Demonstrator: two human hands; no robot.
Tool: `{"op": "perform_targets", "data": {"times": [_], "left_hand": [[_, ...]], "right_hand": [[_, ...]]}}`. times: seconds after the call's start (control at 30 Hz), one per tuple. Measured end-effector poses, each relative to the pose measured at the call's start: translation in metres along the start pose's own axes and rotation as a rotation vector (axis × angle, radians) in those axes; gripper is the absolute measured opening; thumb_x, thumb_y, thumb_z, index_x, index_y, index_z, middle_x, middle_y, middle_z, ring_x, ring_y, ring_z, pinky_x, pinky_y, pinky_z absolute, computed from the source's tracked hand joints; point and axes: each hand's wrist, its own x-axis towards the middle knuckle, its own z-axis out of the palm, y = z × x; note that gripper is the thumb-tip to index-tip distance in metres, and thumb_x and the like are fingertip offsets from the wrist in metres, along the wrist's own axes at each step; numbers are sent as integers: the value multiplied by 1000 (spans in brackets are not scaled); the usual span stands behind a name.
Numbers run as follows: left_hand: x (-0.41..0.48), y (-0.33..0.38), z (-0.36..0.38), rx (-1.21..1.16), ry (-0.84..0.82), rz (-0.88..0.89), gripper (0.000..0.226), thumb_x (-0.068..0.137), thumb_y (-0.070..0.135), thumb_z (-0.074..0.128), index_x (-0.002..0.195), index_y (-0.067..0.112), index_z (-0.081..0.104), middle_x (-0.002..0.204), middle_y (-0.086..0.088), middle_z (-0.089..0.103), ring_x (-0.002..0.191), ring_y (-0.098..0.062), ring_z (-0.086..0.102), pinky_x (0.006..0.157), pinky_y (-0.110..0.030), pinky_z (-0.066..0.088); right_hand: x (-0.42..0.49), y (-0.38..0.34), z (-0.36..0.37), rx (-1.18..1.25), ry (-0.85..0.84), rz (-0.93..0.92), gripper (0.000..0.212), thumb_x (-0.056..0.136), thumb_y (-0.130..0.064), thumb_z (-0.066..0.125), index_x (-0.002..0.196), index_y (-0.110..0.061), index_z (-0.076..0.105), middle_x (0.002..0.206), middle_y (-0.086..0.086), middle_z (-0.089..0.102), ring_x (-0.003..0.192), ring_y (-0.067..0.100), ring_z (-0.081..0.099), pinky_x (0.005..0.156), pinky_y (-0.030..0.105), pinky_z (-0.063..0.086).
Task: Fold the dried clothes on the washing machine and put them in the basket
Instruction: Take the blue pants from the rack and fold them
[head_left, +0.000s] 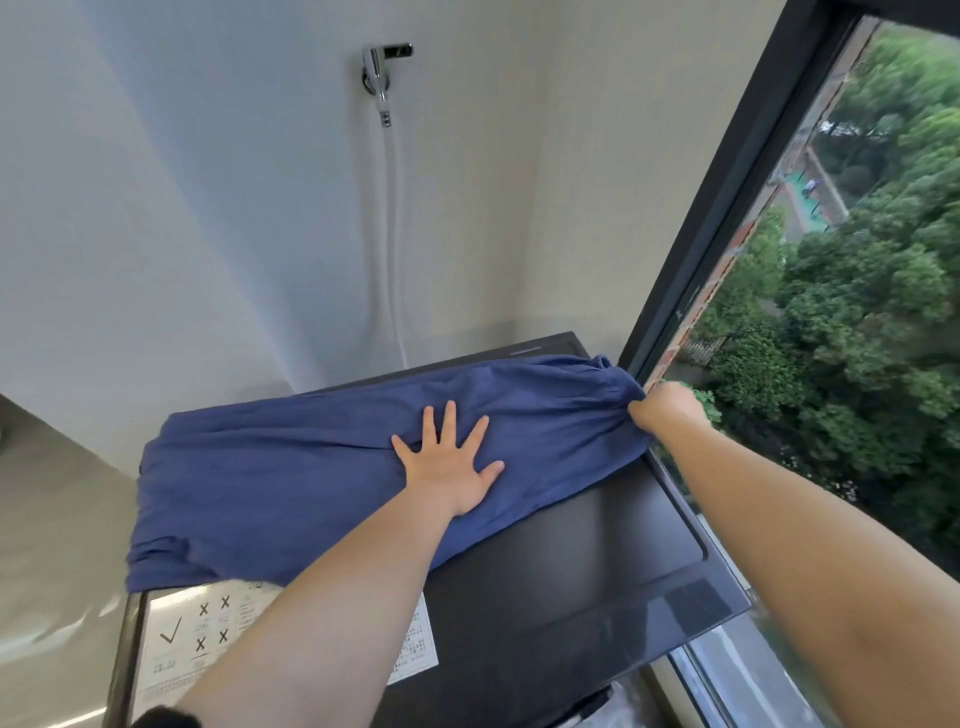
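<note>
Head view: left hand (451, 467), spread flat, pins the cloth (291, 467); right hand (662, 408) grips its end. Overpulling may bunch it.

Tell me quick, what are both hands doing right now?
Left hand: open, fingers spread, pressing flat on the blue cloth.
Right hand: closed, gripping its right end.

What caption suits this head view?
On the washing machine, the left hand presses a blue garment flat while the right hand grips its end.
</note>
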Motion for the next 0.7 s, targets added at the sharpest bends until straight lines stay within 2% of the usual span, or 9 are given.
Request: {"op": "perform_targets", "data": {"times": [0.1,0.2,0.27,0.4,0.5,0.6,0.7], "left_hand": [[2,31,-5,-48,-87,53,77,89,72,26,149,41,-11,154,-1,-30,140,-31,-29,105,-70,-7],[6,61,-12,-223,-121,134,77,90,63,38,150,39,-4,155,1,-30,141,-27,-30,109,-65,-9],[8,64,-19,-316,-75,151,71,93,55,41,151,36,5,156,1,-26,142,-24,-28,112,-61,-7],[4,35,-22,-129,159,207,58,97,49,35,150,28,22,160,-1,-8,146,-21,-16,114,-59,-4],[4,4,-12,-114,232,152,58,98,48,33,151,31,16,160,-1,-7,147,-20,-12,115,-56,-1],[3,-17,-1,-94,105,53,62,98,53,29,152,35,5,159,0,-18,145,-23,-20,114,-55,-5],[3,-26,10,-101,125,12,67,96,56,30,152,33,1,158,-3,-22,144,-25,-23,116,-51,-7]], "right_hand": [[4,8,-15,114,143,38,26,90,-22,55,104,0,59,98,17,62,89,32,61,69,32,44],[6,13,-29,167,236,62,22,90,-16,53,101,2,60,101,20,64,93,35,62,70,32,43],[6,15,-37,185,264,64,20,89,-15,54,97,1,60,100,21,63,94,36,62,70,32,42],[1,15,-44,286,278,65,20,86,-19,54,89,0,60,92,19,62,83,34,60,69,33,46],[-12,1,-40,454,259,47,17,82,-19,52,85,-4,59,84,13,59,73,28,56,64,29,43],[-31,-19,-30,546,229,-97,21,82,-18,51,63,-8,47,61,7,49,54,22,43,48,25,30],[-56,-40,-20,492,225,-343,35,81,-14,52,53,-14,32,51,2,36,48,17,31,46,27,22]]}}
